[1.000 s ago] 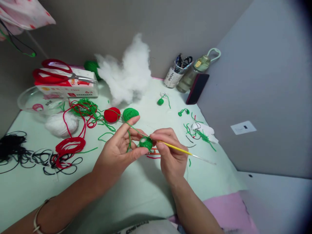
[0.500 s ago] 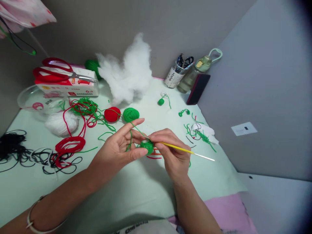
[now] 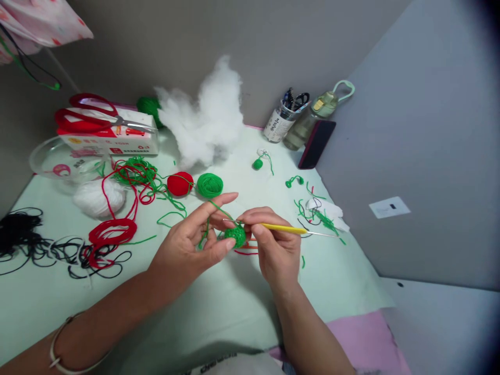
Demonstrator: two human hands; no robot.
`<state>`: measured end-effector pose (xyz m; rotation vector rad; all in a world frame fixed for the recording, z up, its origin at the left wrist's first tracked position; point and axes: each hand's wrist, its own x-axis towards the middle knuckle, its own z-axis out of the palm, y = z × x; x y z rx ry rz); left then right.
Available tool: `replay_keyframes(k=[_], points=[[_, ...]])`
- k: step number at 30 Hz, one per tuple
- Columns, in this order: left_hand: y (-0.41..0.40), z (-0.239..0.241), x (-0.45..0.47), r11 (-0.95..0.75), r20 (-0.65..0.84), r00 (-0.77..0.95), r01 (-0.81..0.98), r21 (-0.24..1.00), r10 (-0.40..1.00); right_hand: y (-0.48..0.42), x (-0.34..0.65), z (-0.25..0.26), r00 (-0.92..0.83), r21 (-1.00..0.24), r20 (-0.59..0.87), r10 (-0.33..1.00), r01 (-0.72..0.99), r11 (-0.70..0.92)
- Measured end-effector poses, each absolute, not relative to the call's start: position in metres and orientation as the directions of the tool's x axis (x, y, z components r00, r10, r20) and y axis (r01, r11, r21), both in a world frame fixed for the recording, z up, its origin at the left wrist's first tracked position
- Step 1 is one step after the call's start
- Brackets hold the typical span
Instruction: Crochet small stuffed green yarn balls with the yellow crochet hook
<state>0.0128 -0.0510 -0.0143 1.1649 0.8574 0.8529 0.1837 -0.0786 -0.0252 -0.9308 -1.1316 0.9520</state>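
Pinched between the thumb and fingers of my left hand [image 3: 199,234] is a small round green crochet piece [image 3: 235,237]. Green yarn [image 3: 222,209] runs over my raised left index finger down to the piece. My right hand [image 3: 275,239] is closed round a crochet hook [image 3: 283,228] with a yellow handle and metal ends. The hook's left tip sticks out past the top edge of the piece, by the yarn. Just beyond my hands lie a green yarn ball [image 3: 210,185] and a red yarn ball [image 3: 180,184].
White stuffing [image 3: 207,120] stands against the back wall. Red-handled scissors [image 3: 113,117] rest on a box [image 3: 113,143] at the left. Red cord [image 3: 113,232], black cord [image 3: 23,237] and a white yarn ball [image 3: 99,198] lie left. A pen cup [image 3: 276,125], bottle [image 3: 297,133] and phone [image 3: 317,145] stand back right.
The hook has shifted left, so its tip now shows beyond the crochet piece, and it lies flatter. My right hand moved slightly left; my left index finger tip moved slightly right.
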Motion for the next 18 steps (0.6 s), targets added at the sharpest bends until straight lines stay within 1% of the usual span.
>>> replay_keyframes(k=[4, 8, 10, 14, 18], points=[[-0.0511, -0.0170, 0.0136, 0.168, -0.107, 0.431, -0.107, 0.980, 0.896, -0.0771, 0.1853, -0.0257, 0.151, -0.946, 0.251, 0.956, -0.169, 0.275], [-0.0501, -0.0164, 0.0114, 0.132, -0.084, 0.432, -0.083, 0.988, 0.898, -0.0758, 0.1878, -0.0238, 0.114, -0.941, 0.186, 0.976, -0.264, 0.211], [-0.0500, -0.0158, 0.0101, 0.115, -0.072, 0.435, -0.073, 0.991, 0.898, -0.0752, 0.1882, -0.0221, 0.099, -0.933, 0.179, 0.979, -0.299, 0.201], [-0.0500, -0.0159, 0.0086, 0.094, -0.054, 0.452, -0.067, 0.993, 0.890, -0.0737, 0.1881, -0.0195, 0.097, -0.935, 0.156, 0.983, -0.307, 0.179], [-0.0488, -0.0166, 0.0071, 0.066, -0.050, 0.457, -0.019, 0.998, 0.888, -0.0732, 0.1896, -0.0195, 0.082, -0.940, 0.143, 0.986, -0.301, 0.161]])
